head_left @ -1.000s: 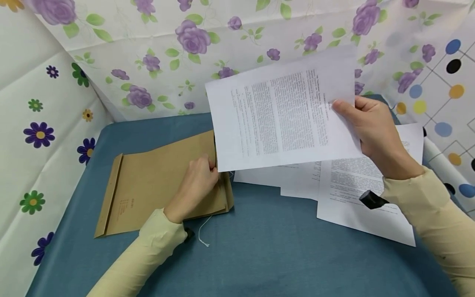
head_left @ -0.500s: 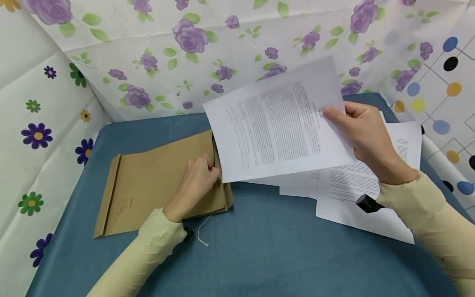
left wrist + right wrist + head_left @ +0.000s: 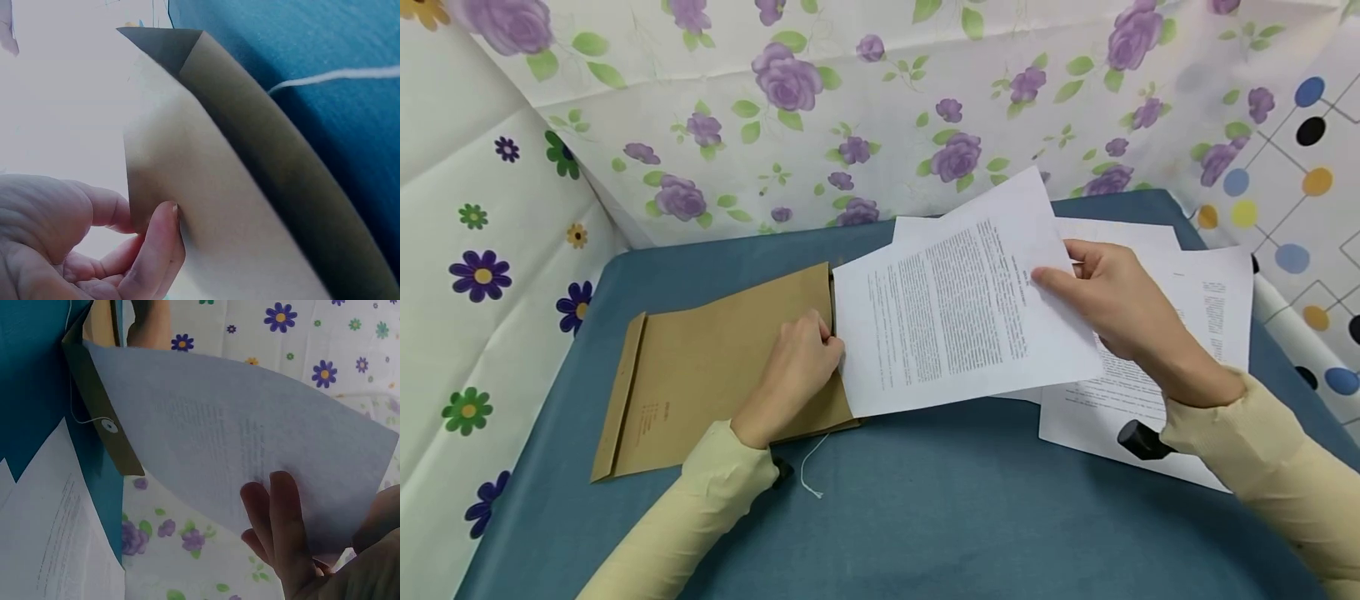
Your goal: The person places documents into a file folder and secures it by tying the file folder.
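A brown paper envelope [image 3: 722, 358] lies on the left of the table, its mouth facing right. My left hand [image 3: 793, 371] pinches the upper layer of the envelope at that mouth, holding it lifted; the left wrist view shows thumb and finger on the brown paper [image 3: 206, 162]. In my right hand [image 3: 1112, 300] a printed sheet of paper [image 3: 947, 308] is gripped by its right side, thumb on top and fingers beneath. The sheet's left edge stands at the envelope's mouth; in the right wrist view its far end meets the opening beside the flap [image 3: 103, 419] with its string button.
More printed sheets [image 3: 1210, 333] lie spread on the table under and beyond my right hand. A white string [image 3: 808, 471] trails from the envelope onto the blue tablecloth [image 3: 925, 517]. Flower-patterned cloth [image 3: 700, 108] hangs behind and at the left.
My right hand has come down and a little left, lowering the sheet from above the table to the envelope's mouth. The left hand has kept its pinch in place.
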Demonstrator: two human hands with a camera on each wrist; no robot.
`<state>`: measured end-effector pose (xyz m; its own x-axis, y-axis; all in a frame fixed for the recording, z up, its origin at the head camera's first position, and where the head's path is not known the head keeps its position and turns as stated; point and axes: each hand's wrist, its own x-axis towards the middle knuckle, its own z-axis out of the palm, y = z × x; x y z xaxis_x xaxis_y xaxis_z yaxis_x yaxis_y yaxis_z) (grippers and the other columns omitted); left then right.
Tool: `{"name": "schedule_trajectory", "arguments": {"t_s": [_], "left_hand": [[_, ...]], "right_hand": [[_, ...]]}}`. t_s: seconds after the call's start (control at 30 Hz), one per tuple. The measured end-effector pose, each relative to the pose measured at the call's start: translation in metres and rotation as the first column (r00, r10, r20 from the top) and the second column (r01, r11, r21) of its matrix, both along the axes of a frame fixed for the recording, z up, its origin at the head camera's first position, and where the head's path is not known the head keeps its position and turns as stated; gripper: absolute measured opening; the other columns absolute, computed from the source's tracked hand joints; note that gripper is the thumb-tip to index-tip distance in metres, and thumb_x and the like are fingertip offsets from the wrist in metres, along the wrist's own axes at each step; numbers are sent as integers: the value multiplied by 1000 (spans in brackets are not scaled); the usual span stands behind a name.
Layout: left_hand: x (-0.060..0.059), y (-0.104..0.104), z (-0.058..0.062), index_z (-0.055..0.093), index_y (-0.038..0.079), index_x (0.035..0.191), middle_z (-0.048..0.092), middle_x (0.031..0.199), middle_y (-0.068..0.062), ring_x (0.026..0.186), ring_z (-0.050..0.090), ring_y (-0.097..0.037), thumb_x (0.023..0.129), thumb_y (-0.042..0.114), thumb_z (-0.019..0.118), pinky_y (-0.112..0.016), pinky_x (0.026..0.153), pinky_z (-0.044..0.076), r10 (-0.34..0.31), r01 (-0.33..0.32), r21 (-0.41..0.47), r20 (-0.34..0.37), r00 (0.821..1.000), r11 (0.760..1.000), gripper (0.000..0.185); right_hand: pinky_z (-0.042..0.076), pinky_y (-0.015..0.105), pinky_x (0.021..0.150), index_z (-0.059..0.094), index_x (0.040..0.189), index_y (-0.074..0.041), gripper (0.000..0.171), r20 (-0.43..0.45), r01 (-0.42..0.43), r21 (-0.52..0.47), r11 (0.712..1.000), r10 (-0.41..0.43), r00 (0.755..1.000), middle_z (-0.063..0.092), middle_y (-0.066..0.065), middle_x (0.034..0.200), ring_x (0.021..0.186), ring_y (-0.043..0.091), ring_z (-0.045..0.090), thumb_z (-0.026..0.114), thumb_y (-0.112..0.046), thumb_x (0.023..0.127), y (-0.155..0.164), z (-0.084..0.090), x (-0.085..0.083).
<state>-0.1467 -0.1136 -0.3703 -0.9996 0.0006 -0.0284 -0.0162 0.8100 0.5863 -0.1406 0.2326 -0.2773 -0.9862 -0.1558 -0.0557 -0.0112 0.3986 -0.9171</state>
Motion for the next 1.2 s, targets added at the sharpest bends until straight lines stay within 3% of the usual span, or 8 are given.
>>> {"name": "schedule_trajectory", "arguments": {"t_s": [0.23,0.43,0.73,0.9,1.2], "left_hand": [[1,1,-1,51,4,80,46,69,-8,55,40,-20,87,0,55,-29,51,28,19,-19,1,-5,1000,1000,9],[3,4,-4,52,4,80,46,66,-8,50,41,-20,91,2,55,-29,48,28,20,-20,-4,-4,1000,1000,12],[4,5,-7,49,4,79,42,63,-6,48,38,-18,90,-1,55,-28,46,28,3,-5,-23,-69,998,1000,14],[3,6,-8,50,4,79,44,63,-7,48,43,-19,90,-2,56,-28,45,30,-2,-2,-43,-87,996,999,14],[3,7,-10,48,4,78,44,61,-7,47,42,-18,89,-5,55,-27,44,30,-15,7,-63,-126,992,998,16]], "right_hand": [[61,40,64,55,140,8,43,89,-136,-36,990,138,986,74,13,114,81,23,77,60,-17,105,1,1,-8],[62,42,67,52,143,7,43,128,-170,-81,982,179,975,73,15,117,85,25,77,58,-13,105,-4,4,-7],[61,41,75,51,140,12,39,163,-284,-218,934,321,933,69,17,126,99,24,74,46,-11,109,-19,10,0],[61,40,76,51,138,14,41,206,-281,-237,930,331,921,66,21,129,99,26,74,39,-14,110,-21,10,0],[61,40,78,49,139,13,44,227,-254,-198,947,296,928,60,25,132,98,25,73,33,-16,110,-23,8,0]]}}
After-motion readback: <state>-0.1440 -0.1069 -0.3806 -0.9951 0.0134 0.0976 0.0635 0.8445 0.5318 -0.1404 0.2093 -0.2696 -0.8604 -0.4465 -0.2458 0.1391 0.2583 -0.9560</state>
